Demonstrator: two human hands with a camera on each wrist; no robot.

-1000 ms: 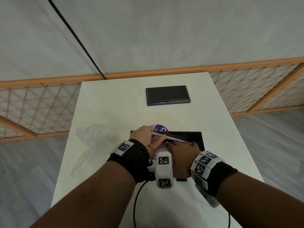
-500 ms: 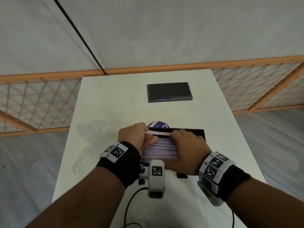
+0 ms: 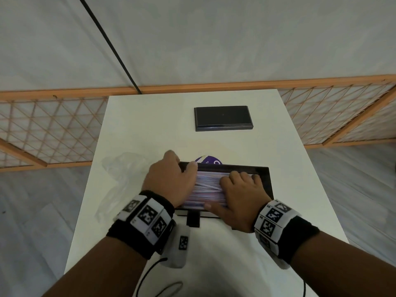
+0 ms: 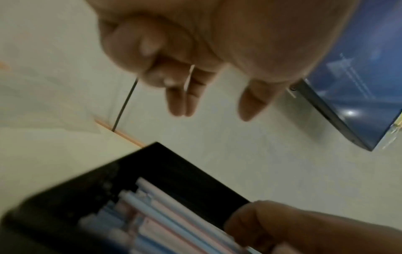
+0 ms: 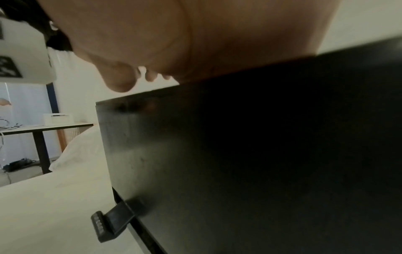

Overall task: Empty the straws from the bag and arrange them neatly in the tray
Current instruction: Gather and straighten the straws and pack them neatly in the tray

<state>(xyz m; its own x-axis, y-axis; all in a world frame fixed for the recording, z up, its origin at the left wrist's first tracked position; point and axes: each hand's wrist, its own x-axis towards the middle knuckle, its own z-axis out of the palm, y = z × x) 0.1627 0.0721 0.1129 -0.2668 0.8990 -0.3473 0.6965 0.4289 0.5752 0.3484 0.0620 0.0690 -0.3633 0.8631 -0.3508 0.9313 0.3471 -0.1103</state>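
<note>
A: What does the person wear?

B: Bare forearms, each wrist wrapped in a black band (image 3: 137, 232) carrying white square tiles printed with black-and-white coded markers.

A: Anything more?

B: A white camera pod (image 3: 180, 247) with its own marker hangs under the left wrist, trailing a thin black cable (image 3: 147, 275).

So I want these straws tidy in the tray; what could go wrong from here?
The straws are piled high between both hands, so a few may roll over the tray rim when the right hand lifts. The left hand hides their ends, so misalignment there could go unseen.
</note>
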